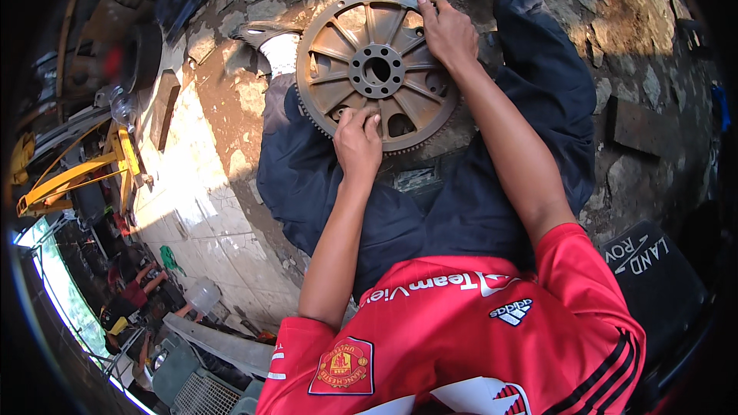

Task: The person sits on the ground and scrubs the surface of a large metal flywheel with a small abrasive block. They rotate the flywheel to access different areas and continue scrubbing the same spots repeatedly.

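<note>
A brownish metal flywheel point(331, 78) with a toothed rim stands between my legs, its spoked face toward me. Several bolt holes ring its central hub around a larger dark hole. My right hand point(452, 37) grips the upper right rim, thumb on the face and fingers wrapped over the edge. Low on the left side, my left hand point(359, 150) has its fingers curled against the flywheel near the rim, by an opening between spokes. Part of those fingers is hidden, so anything small under them cannot be seen.
Rough stone paving point(646, 84) surrounds my outstretched legs. A rectangular block point(636, 127) and a black case point(657, 273) lie to the right. At left stand a yellow metal frame point(84, 173) and, farther down, a vehicle's front grille point(204, 396). Another person point(137, 292) is in the left background.
</note>
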`<action>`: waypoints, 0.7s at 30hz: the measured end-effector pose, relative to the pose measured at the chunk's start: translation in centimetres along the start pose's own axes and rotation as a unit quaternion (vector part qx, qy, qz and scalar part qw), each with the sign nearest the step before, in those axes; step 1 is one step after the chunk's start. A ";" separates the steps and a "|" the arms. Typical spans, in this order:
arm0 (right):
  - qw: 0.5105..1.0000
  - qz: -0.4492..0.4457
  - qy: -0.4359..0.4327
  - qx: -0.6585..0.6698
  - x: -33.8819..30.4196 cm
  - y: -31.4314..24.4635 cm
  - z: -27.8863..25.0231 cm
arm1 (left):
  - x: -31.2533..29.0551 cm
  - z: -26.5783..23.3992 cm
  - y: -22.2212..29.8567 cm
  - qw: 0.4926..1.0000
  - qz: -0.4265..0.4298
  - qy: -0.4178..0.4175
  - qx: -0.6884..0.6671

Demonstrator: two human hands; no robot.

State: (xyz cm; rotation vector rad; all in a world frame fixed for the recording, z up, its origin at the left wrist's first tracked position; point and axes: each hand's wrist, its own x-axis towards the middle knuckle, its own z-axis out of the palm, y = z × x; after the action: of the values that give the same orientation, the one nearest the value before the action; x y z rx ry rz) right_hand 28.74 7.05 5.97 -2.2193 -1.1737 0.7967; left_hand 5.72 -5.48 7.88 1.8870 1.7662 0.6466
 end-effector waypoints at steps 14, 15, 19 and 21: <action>1.000 -0.011 -0.014 0.019 0.0 0.3 -0.1 | 0.1 2.1 1.0 0.995 0.024 0.100 0.011; 1.000 -0.013 -0.012 0.021 0.2 0.6 0.1 | -0.1 1.7 0.9 0.996 0.025 0.084 0.002; 1.000 -0.020 0.009 0.006 0.1 0.6 0.3 | -2.2 -0.1 -0.9 0.999 0.000 -0.035 0.004; 1.000 -0.016 0.009 0.000 0.0 0.1 0.0 | -0.7 -0.5 0.4 0.998 0.035 -0.018 0.039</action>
State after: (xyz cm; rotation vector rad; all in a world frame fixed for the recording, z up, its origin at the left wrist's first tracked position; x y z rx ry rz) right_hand 28.77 6.97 5.87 -2.1976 -1.1976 0.7618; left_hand 5.70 -6.23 8.47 2.0072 1.7326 0.5727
